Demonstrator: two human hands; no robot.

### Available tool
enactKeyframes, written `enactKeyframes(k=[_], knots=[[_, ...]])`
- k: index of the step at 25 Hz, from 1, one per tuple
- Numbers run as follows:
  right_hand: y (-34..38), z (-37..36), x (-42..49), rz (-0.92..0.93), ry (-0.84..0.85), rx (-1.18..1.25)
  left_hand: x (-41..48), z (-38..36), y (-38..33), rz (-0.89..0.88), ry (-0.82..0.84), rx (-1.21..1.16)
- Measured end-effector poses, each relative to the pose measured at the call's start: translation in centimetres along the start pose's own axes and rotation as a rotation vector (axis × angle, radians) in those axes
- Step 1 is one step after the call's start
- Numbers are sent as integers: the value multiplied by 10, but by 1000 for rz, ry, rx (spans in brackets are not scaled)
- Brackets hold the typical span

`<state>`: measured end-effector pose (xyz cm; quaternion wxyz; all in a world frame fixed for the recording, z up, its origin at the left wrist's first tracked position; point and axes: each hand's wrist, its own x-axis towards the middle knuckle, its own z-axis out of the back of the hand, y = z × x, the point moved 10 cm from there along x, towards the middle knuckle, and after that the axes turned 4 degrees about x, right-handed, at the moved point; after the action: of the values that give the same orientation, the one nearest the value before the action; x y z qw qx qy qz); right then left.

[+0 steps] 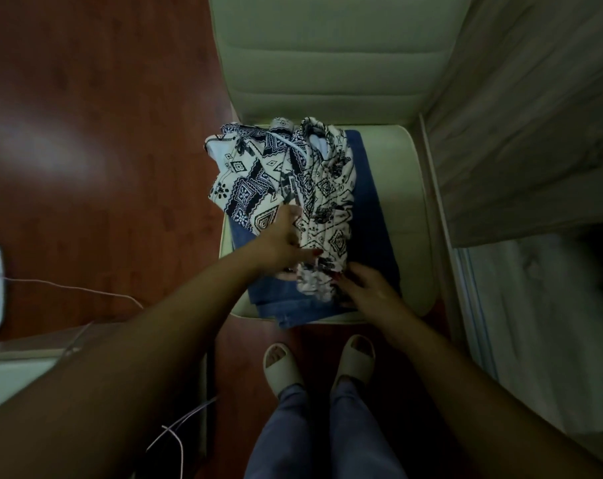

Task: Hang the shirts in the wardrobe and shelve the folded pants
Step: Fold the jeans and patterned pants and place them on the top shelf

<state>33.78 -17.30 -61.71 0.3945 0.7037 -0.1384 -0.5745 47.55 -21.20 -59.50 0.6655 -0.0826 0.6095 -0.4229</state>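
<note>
I see patterned shirt (286, 188) bunched on folded blue pants (369, 216), both on pale chair (410, 188). My left hand (283, 243) lies on shirt's middle, fingers spread flat, not clenched. My right hand (369, 288) at shirt's near end, fingertips touching cloth; cannot tell if gripping. Red-brown floor (103, 133) left of chair; slippers (283, 368) below.

cream chair (327, 63), wood floor (103, 98), white cable (68, 288), slippers (283, 368)
</note>
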Motion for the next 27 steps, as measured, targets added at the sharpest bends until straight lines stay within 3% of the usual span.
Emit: enactKeyframes(k=[5,7,11,15,17,22,25,27], knots=[[90,51,12,342,-312,-370,-12,11,13,62,-154,-337],[127,37,25,475,-254,-539,-19,0,20,132,-192,-431],[143,7,60,479,-115,-1131,-25,-36,33,180,-142,-658],[166,15,65,730,-277,-1581,-28,-32,33,125,-75,-612],[172,20,57,794,-261,-1686,-35,-1,23,36,-117,-552],[192,5,19,890,-61,-1645,-105,99,-76,-404,-223,-199],[245,-12,-24,948,56,-1310,-174,163,-155,-589,-317,73],[286,-9,-51,827,67,-1040,-230,211,-214,-701,-472,274]])
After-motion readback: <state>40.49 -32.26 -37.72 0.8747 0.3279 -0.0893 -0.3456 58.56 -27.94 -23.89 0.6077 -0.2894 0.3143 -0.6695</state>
